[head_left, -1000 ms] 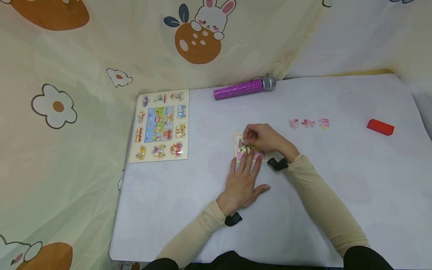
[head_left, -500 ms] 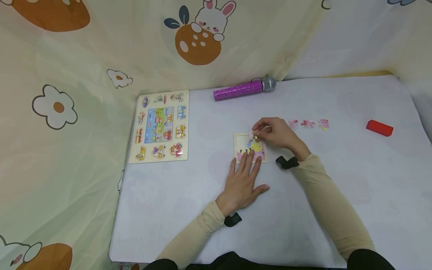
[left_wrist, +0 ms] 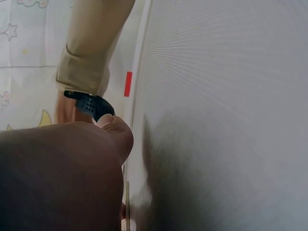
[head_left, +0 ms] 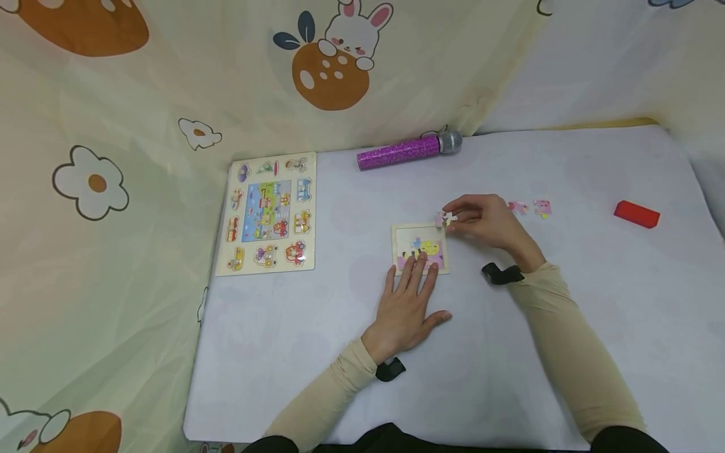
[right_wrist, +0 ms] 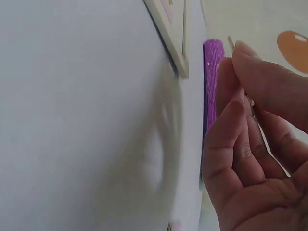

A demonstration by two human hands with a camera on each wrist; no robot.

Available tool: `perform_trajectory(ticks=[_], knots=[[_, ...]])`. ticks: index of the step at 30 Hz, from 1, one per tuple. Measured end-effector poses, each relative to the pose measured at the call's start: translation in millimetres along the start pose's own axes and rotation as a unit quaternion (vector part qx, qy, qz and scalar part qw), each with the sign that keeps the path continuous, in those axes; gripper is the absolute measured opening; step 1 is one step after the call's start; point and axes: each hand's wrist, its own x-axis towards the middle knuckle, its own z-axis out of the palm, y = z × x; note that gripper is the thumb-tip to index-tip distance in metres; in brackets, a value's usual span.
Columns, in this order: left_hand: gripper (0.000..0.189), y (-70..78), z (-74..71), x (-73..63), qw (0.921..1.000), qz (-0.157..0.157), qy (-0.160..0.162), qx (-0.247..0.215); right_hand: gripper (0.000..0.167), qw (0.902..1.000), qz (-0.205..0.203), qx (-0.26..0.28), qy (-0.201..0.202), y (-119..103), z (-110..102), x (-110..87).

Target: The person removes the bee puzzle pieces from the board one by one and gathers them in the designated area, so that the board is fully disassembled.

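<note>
In the head view, my left hand (head_left: 403,314) lies flat with fingers spread, its fingertips resting on the lower part of a small wooden puzzle tray (head_left: 416,226). Yellow and pink fitted pieces (head_left: 432,248) fill the tray's lower part, some covered by my fingers; its upper part is bare. Just off the tray's upper right corner, my right hand (head_left: 491,221) pinches a small jigsaw piece (head_left: 445,219) between thumb and fingers, raised above the table. In the right wrist view that piece (right_wrist: 231,42) shows edge-on at the fingertips.
Two pink jigsaw pieces (head_left: 518,207), (head_left: 542,208) lie right of my right hand. A red block (head_left: 637,214) is farther right. A purple glittery microphone (head_left: 401,153) lies at the back edge, and a larger vehicle puzzle board (head_left: 252,248) at the left.
My right hand has moved from over the tray up and to the right, carrying the jigsaw piece off it. It now covers one of the loose pink pieces. My left hand stays put.
</note>
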Motion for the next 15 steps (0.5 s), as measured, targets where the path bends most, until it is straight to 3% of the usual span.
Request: perform_trajectory(ticks=[7,15], knots=[[0.092,0.4,-0.8,-0.1,1.0,0.0,-0.008,-0.005,0.039,0.9996,0.003,0.01,0.028,12,-22,-12.4],[0.092,0.2,0.2,-0.2,0.9999,0.001,-0.008,-0.009,0.04,0.9965,0.047,-0.009,0.069,25,-51,-31.6]])
